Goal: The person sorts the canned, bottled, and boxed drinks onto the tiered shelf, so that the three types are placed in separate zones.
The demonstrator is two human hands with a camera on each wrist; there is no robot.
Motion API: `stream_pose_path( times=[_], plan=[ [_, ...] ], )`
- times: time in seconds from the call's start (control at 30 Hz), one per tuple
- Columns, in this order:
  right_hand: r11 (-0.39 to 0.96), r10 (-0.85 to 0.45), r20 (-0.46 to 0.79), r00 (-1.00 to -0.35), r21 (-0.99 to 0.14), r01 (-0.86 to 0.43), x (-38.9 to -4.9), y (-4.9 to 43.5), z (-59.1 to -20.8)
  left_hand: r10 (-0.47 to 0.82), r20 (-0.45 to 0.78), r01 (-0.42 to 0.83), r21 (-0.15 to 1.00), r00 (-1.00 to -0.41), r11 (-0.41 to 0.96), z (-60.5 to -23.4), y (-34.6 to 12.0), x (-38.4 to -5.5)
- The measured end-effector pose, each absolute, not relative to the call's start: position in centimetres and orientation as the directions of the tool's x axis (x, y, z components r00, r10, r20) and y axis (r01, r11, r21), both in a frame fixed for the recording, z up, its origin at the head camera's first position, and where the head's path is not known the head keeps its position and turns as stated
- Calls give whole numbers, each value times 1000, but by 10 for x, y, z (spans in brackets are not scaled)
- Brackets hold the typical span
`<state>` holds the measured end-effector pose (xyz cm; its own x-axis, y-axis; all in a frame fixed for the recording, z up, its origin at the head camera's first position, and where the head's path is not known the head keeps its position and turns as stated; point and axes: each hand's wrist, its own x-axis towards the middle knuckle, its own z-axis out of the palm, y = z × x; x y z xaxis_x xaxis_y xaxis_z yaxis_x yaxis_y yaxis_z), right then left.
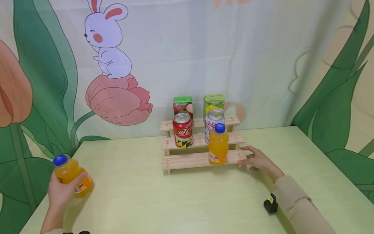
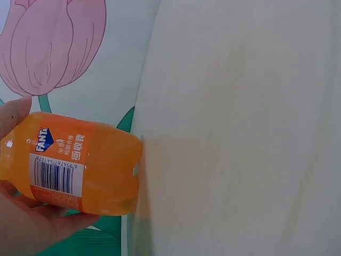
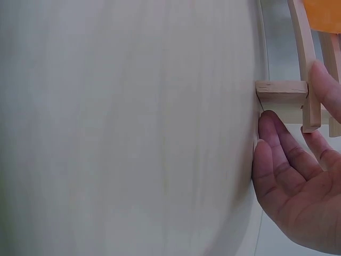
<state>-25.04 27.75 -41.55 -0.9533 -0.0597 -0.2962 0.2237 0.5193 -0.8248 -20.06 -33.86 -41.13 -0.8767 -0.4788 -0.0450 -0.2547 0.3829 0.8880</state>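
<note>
My left hand (image 1: 62, 188) grips an orange Fanta bottle (image 1: 70, 174) with a blue cap, tilted, over the table's left side. In the left wrist view the bottle's barcode label (image 2: 56, 173) faces the camera, with thumb and fingers around the body. At the right end of a three-step wooden display rack (image 1: 187, 162), my right hand (image 1: 257, 159) holds the lowest step between thumb and fingers. The right wrist view shows the thumb (image 3: 325, 88) against the board, other fingers curled beside the leg. A second orange bottle (image 1: 218, 146) stands upright on that step.
A red can (image 1: 182, 130) and a white can (image 1: 214, 125) stand on the middle step. Behind them, a red-and-green carton (image 1: 183, 104) and a yellow-green carton (image 1: 214, 101) are on the top step. A printed curtain (image 1: 187, 58) hangs behind the pale table (image 1: 175, 201).
</note>
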Motion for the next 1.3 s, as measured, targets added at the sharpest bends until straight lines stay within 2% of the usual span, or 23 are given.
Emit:
stream_pose_path(
  times=[0.2, 0.37, 0.5, 0.7, 0.87, 1.03, 1.3],
  plan=[
    [511, -61, -294, -954, -830, 223, -252, 278, -416, -471, -40, -255, 880, -881, 401, -408, -335, -197],
    [516, -69, -288, -955, -830, 213, -253, 278, -418, -490, -34, -259, 879, -871, 401, -441, -364, -217],
    [518, -64, -292, -954, -827, 218, -254, 278, -420, -510, -73, -286, 890, -857, 354, -441, -366, -219],
    [516, -68, -288, -955, -830, 214, -253, 277, -419, -527, -26, -281, 868, -849, 410, -465, -383, -231],
    [514, -71, -283, -956, -832, 209, -252, 277, -418, -506, 31, -264, 824, -862, 501, -435, -358, -215],
    [521, -63, -286, -956, -827, 213, -251, 277, -417, -494, 37, -251, 826, -869, 504, -397, -324, -195],
    [526, -60, -290, -955, -822, 216, -250, 277, -416, -512, 64, -239, 830, -857, 504, -388, -311, -196]
  ],
)
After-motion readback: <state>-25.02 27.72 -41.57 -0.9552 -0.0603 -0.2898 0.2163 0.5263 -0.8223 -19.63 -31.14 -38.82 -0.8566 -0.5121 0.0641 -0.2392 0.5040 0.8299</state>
